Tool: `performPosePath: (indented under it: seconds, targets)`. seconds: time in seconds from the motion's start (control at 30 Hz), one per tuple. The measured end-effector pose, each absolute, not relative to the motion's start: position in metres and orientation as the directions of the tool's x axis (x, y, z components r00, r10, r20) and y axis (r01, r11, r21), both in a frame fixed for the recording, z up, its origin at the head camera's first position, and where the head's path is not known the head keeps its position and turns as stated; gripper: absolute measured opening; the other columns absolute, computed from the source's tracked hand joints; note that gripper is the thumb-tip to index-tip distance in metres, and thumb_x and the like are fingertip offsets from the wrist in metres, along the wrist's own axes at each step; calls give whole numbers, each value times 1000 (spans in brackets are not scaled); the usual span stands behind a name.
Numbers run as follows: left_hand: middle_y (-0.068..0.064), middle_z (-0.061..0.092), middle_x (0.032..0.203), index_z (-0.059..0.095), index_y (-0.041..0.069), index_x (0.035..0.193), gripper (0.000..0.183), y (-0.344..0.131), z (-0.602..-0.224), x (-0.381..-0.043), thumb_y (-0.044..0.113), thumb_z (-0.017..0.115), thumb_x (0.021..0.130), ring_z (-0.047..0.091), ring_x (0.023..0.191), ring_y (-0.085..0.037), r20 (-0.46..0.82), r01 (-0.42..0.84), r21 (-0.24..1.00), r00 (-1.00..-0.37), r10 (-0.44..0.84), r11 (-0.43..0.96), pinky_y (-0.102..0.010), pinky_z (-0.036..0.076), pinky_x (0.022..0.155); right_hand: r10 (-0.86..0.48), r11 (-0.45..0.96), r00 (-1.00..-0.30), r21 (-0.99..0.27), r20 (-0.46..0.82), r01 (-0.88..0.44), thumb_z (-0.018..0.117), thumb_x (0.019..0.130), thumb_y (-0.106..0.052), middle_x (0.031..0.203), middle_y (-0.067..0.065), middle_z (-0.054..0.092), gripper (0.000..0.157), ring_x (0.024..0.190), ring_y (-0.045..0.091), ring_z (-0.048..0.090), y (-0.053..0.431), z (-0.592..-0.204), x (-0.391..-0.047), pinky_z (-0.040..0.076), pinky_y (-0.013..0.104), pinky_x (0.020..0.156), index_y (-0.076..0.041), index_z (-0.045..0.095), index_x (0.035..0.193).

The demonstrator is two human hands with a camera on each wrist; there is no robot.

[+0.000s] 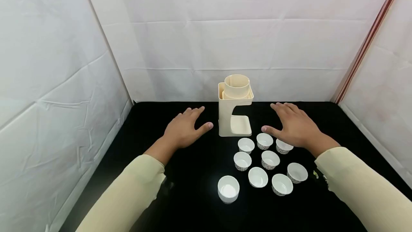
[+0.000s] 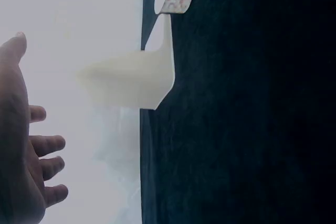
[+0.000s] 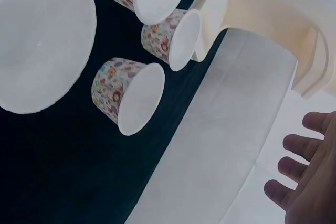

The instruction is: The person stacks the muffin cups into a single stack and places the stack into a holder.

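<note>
A cream plastic stand [image 1: 225, 117] with a round cup-like holder [image 1: 237, 87] on top and a tray at its foot stands at the back of the black table. My left hand [image 1: 184, 127] is held out to the left of it, fingers spread, holding nothing. On the other side, my right hand [image 1: 295, 126] hovers with straight fingers over the back right paper cup [image 1: 284, 146], which it partly hides. Several small white paper cups [image 1: 270, 159] with a colourful print stand in loose rows before the stand. In the right wrist view a printed cup [image 3: 128, 95] shows below the right hand.
One plain-looking white cup [image 1: 228, 189] stands nearest the front, left of the others. The black tabletop [image 1: 193, 196] is bounded by white cloth walls [image 1: 206, 42] at the back and both sides. A small greenish scrap [image 1: 315, 174] lies by the right sleeve.
</note>
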State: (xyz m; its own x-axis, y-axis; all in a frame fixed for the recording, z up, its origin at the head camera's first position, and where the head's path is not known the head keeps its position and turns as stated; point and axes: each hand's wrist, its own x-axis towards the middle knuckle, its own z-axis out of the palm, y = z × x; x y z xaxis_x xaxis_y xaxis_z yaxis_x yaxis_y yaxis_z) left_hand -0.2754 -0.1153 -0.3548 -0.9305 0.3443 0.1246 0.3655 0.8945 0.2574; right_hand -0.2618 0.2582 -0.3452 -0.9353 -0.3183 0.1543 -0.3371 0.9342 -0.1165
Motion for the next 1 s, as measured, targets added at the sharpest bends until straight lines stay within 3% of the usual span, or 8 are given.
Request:
performPosePath:
  seconds: [0.27, 0.57, 0.83, 1.0]
  targets:
    - [-8, 39, 161, 37, 19, 159, 85, -110, -362, -254, 76, 41, 97, 36, 147, -30, 124, 369, 385, -929, 348, 846, -57, 37, 115, -349, 920, -921, -122, 174, -372, 44, 89, -85, 155, 20, 43, 105, 145, 41, 30, 251, -352, -246, 28, 66, 115, -5, 38, 156]
    - [-8, 45, 156, 46, 16, 154, 77, -106, -371, -227, 69, 49, 98, 41, 144, -28, 138, 380, 524, -921, 364, 763, -54, 39, 115, -415, 891, -890, -113, 187, -440, 43, 89, -84, 148, 19, 50, 103, 140, 38, 39, 240, -359, -231, 32, 62, 114, -4, 44, 153]
    - [-6, 45, 156, 49, 16, 151, 74, -105, -383, -207, 68, 50, 99, 42, 143, -26, 149, 404, 536, -910, 387, 742, -51, 38, 116, -432, 887, -886, -98, 171, -451, 48, 88, -84, 140, 17, 58, 100, 135, 37, 46, 238, -366, -218, 37, 63, 111, -6, 48, 151]
    - [-7, 47, 154, 51, 18, 150, 68, -104, -389, -194, 63, 55, 99, 46, 139, -29, 135, 402, 616, -901, 412, 677, -52, 41, 114, -438, 882, -884, -111, 161, -457, 46, 87, -86, 137, 13, 60, 100, 131, 35, 50, 235, -370, -208, 41, 62, 108, -8, 51, 149]
